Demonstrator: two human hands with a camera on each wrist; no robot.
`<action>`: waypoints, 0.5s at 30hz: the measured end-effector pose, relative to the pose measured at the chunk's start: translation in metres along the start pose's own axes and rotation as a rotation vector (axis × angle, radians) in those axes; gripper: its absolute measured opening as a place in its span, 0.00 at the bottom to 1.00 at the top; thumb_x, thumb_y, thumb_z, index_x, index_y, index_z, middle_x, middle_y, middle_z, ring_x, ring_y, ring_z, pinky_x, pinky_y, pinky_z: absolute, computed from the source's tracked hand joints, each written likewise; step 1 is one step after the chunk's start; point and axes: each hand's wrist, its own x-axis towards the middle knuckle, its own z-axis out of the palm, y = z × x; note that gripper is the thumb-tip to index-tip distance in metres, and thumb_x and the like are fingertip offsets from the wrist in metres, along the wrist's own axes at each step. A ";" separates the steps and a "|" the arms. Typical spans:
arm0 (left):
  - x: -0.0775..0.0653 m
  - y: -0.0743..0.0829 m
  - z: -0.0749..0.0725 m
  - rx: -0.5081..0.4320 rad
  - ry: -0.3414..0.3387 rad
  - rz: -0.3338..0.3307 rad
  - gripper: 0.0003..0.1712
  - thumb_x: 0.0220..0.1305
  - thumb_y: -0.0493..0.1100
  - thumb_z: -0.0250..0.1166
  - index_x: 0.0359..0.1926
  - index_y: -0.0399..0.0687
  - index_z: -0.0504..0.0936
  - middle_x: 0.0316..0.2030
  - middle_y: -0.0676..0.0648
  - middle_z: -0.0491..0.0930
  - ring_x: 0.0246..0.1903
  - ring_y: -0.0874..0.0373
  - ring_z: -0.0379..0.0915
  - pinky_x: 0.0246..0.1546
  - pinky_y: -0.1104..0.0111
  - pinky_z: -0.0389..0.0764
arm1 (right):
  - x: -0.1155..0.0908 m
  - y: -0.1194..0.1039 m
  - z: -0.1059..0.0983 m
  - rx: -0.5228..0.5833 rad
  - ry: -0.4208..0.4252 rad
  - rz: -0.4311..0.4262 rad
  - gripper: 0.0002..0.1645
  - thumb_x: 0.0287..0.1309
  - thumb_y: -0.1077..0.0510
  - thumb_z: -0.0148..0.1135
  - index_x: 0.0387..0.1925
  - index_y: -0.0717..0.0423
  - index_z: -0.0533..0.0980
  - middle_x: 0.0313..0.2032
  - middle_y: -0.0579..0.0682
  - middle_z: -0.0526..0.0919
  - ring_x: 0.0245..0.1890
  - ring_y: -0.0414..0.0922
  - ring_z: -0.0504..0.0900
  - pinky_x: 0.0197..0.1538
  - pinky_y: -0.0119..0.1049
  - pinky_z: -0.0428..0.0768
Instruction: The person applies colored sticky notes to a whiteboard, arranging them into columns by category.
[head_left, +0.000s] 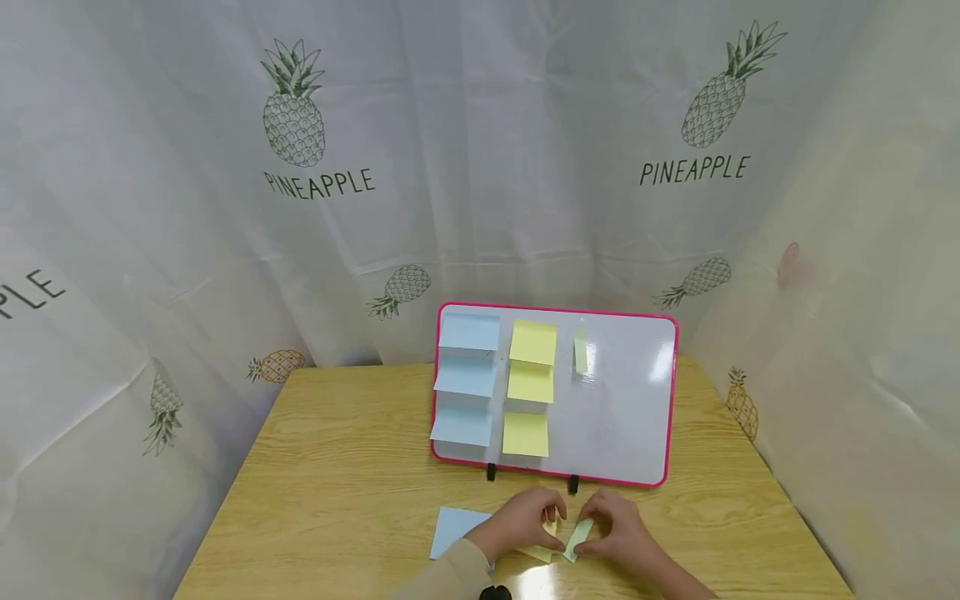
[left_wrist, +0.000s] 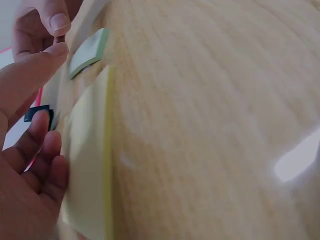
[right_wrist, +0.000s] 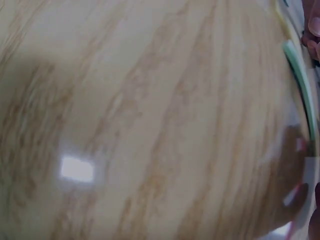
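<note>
My right hand (head_left: 618, 533) holds a narrow light green sticky note pad (head_left: 578, 539) near the table's front, its thumb by the pad's lower end. To its left, my left hand (head_left: 528, 521) hovers over a yellow sticky note pad (head_left: 536, 552), its fingers loosely bent and thumb pointing toward the green pad. The left wrist view shows the green pad (left_wrist: 90, 52) beyond the yellow pad (left_wrist: 87, 160), with the thumbs of both hands close together. A blue sticky note pad (head_left: 457, 529) lies partly under my left forearm. In the right wrist view, fingers show only at the edge.
Behind the hands stands a pink-framed whiteboard (head_left: 622, 417) on black feet (head_left: 573, 484). It bears three blue notes (head_left: 463, 377), three yellow notes (head_left: 531, 382) and one narrow green note (head_left: 581, 351). A pineapple-print curtain (head_left: 510, 167) surrounds the wooden table (head_left: 337, 467).
</note>
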 end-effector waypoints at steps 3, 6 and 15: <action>-0.004 -0.002 0.003 0.007 -0.001 -0.001 0.23 0.41 0.48 0.82 0.36 0.55 0.78 0.29 0.61 0.67 0.30 0.72 0.62 0.34 0.80 0.68 | -0.002 -0.002 0.003 -0.099 0.003 0.035 0.27 0.22 0.42 0.84 0.28 0.41 0.78 0.32 0.34 0.76 0.35 0.35 0.70 0.41 0.38 0.61; -0.007 -0.003 0.006 -0.003 -0.008 -0.005 0.23 0.41 0.48 0.82 0.35 0.55 0.77 0.31 0.61 0.66 0.32 0.72 0.61 0.36 0.79 0.67 | -0.004 -0.003 0.005 -0.134 -0.015 0.085 0.28 0.21 0.39 0.83 0.27 0.40 0.76 0.32 0.33 0.74 0.35 0.32 0.67 0.41 0.42 0.57; -0.009 -0.006 0.015 0.054 0.015 -0.012 0.24 0.41 0.52 0.82 0.34 0.58 0.75 0.30 0.63 0.62 0.33 0.71 0.58 0.38 0.77 0.64 | -0.006 -0.002 0.007 -0.140 -0.087 0.124 0.28 0.25 0.36 0.81 0.28 0.38 0.74 0.33 0.32 0.72 0.35 0.33 0.64 0.44 0.49 0.55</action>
